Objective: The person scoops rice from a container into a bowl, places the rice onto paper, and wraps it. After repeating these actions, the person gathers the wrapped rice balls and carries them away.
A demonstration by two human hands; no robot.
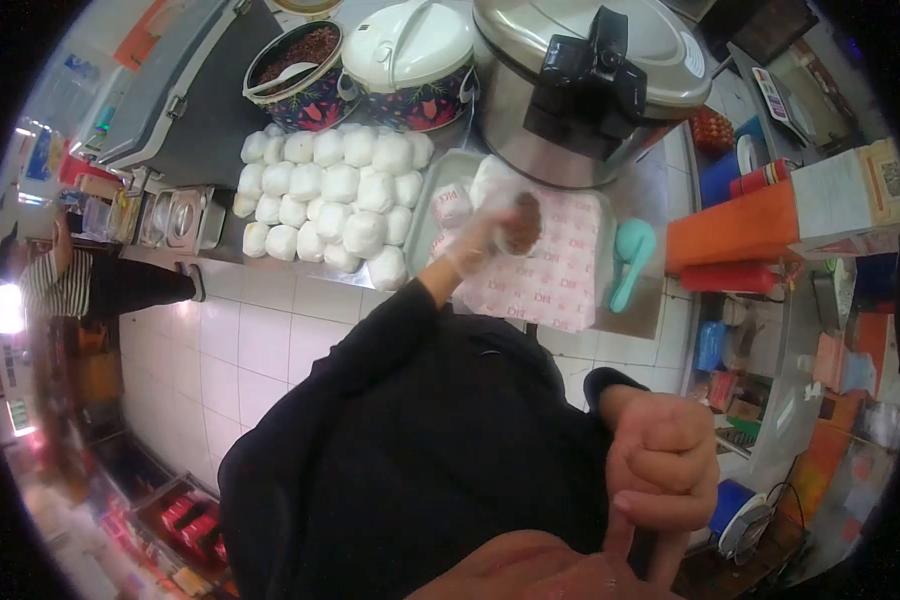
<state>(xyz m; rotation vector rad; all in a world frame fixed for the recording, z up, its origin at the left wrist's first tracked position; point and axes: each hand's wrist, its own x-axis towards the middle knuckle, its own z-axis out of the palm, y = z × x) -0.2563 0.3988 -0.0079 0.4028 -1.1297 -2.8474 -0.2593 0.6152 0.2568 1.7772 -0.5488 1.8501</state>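
Note:
My left hand (492,235), in what looks like a clear plastic glove, is blurred by motion above the printed paper sheets (560,270) on a grey tray (598,235). At its fingers is a clump of reddish-brown food (523,225), which they seem to grip. White rice or paper shows just beyond, and a wrapped bundle (452,205) in the same printed paper lies left of the hand. Close to the camera, my right hand (665,460) is raised and closed in a fist. Whatever its fingers may enclose is hidden.
Many white wrapped bundles (320,185) are stacked left of the tray. Behind stand a flowered pot of reddish-brown food (300,60), a lidded pot (410,55) and a large steel cooker (530,130). A turquoise scoop (632,260) lies to the right. A person (70,270) stands far left.

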